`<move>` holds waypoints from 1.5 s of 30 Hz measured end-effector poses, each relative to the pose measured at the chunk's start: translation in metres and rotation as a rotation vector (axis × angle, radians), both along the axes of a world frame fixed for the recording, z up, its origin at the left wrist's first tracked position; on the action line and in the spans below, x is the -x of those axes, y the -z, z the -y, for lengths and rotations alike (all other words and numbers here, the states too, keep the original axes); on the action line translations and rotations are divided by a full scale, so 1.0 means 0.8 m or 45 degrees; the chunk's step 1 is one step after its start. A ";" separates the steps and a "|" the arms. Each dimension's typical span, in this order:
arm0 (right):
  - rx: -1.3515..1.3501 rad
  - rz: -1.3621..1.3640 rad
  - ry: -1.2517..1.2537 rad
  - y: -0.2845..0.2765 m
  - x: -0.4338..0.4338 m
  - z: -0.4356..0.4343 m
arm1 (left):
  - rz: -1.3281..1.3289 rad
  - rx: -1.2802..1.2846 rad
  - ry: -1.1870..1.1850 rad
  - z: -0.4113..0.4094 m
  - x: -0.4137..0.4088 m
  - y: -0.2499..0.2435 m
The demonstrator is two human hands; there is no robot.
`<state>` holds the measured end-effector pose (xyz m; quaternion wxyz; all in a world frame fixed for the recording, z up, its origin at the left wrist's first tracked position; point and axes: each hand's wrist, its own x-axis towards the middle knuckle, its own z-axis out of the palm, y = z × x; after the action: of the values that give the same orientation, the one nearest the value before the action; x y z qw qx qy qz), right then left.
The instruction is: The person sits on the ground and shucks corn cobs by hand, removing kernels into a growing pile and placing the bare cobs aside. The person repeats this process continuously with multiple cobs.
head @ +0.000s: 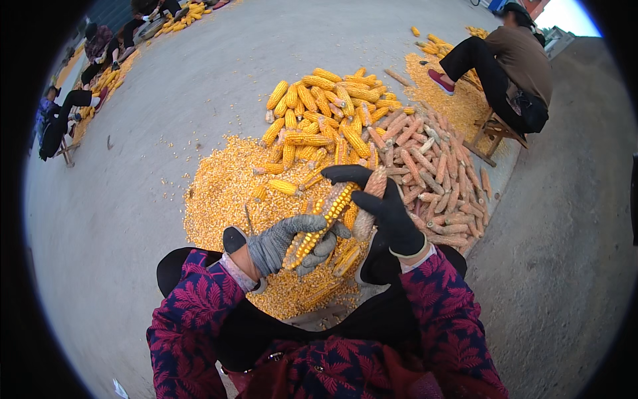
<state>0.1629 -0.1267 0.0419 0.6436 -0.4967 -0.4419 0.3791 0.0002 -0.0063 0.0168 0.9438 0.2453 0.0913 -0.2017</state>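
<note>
My left hand (294,244), in a grey knit glove, is closed around a partly shelled corn ear (326,224). Rows of yellow kernels remain on it between stripped strips. In a black glove, my right hand (394,214) grips a bare reddish corncob (370,204), tilted upright between thumb and fingers. The cob is close beside the upper part of the ear; whether they touch I cannot tell. Beneath both hands spreads a heap of loose corn kernels (224,194), with a few ears lying on it between my shoes.
Beyond my hands is a pile of unshelled corn ears (319,109). Bare cobs (443,174) are heaped to its right. A person (518,70) sits on a wooden stool (491,134) at upper right beside more kernels. Several people sit by corn at upper left on the concrete ground (124,199).
</note>
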 end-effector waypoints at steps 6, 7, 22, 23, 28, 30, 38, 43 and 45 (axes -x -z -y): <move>0.199 0.040 0.317 0.039 0.031 -0.014 | -0.274 -0.021 0.038 0.022 0.008 -0.013; 0.231 -0.015 0.346 0.038 0.031 -0.019 | -0.242 -0.370 -0.031 0.024 0.007 -0.003; 0.157 -0.309 -0.041 0.029 -0.029 0.007 | 0.118 -0.501 -0.052 0.017 0.007 -0.024; 0.117 -0.173 -0.074 0.029 -0.022 0.000 | -0.218 -0.028 -0.007 0.013 0.006 -0.021; 0.195 -0.055 0.076 0.029 0.016 -0.020 | -0.067 0.726 0.093 0.019 0.019 -0.001; 0.238 -0.123 0.154 0.033 0.017 -0.015 | -0.173 0.693 0.107 0.022 0.016 -0.001; 0.435 -0.374 0.283 0.065 0.010 -0.022 | -0.315 -0.415 0.009 0.026 0.008 -0.008; 0.476 -0.407 0.305 0.081 0.007 -0.027 | -0.255 -1.172 -0.109 0.024 -0.001 0.049; 0.468 -0.478 0.311 0.073 0.005 -0.021 | -0.318 -1.361 0.003 0.026 -0.009 0.049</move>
<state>0.1593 -0.1097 -0.0166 0.6541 -0.5757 -0.1758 0.4580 0.0072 -0.0273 -0.0221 0.6695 0.6650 0.2920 -0.1558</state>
